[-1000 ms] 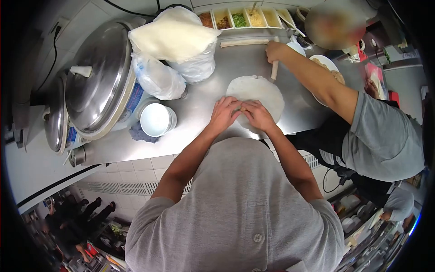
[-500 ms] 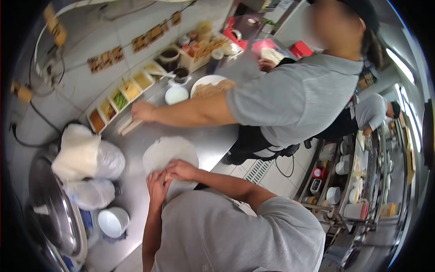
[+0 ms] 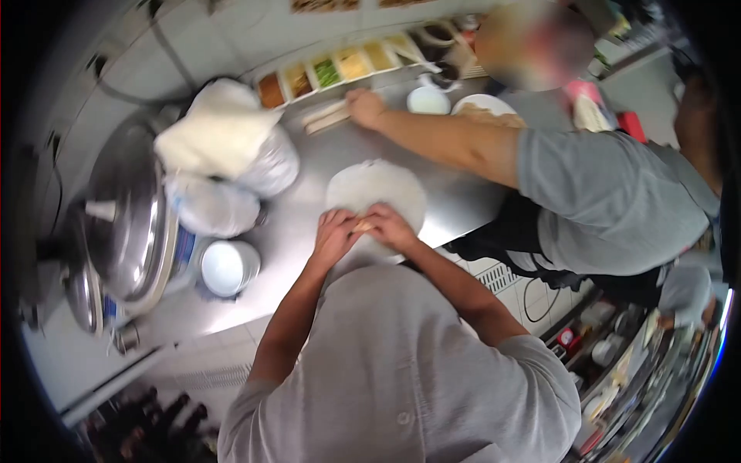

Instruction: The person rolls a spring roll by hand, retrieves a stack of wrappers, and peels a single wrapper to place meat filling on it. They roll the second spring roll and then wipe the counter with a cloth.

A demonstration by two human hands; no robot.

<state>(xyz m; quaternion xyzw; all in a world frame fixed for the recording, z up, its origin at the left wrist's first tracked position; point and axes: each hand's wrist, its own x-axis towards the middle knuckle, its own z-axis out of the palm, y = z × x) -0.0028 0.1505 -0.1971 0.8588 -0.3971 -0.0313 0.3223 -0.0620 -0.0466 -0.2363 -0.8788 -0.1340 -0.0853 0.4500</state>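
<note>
- L hand (image 3: 337,236): fingers bent, tips brought in twd R hand; at near edge of round sheet. Exact grip can't tell (blur).
- R hand (image 3: 388,224): fingers curled, nearly closed on small tan piece (image 3: 363,226) betw. the two hands. Contents of piece too small to ID.
- Round sheet (image 3: 376,187): pale, thin, approx. circular, flat on metal tabletop (image 3: 297,235); both hands overlap its near part, far part uncovered.
- Co-worker's hand (image 3: 366,109): reaching in from R, at R end of pale rolls (image 3: 326,117) lying beyond sheet. Whether gripping: can't tell.
- Row of containers (image 3: 337,69) along wall, behind rolls; contents brown, yellowish, chopped green, cream etc.
- White bowl (image 3: 428,101) + plate (image 3: 463,102) w/ tan food, both far R, near co-worker's forearm.
- L side: pale stack (image 3: 216,131) on plastic bag (image 3: 272,163); second bag (image 3: 216,207) just nearer; white cups (image 3: 222,268), nested, upright, nearer still.
- Far L: lg. metal lid (image 3: 123,216) w/ pale handle, on big pot.
</note>
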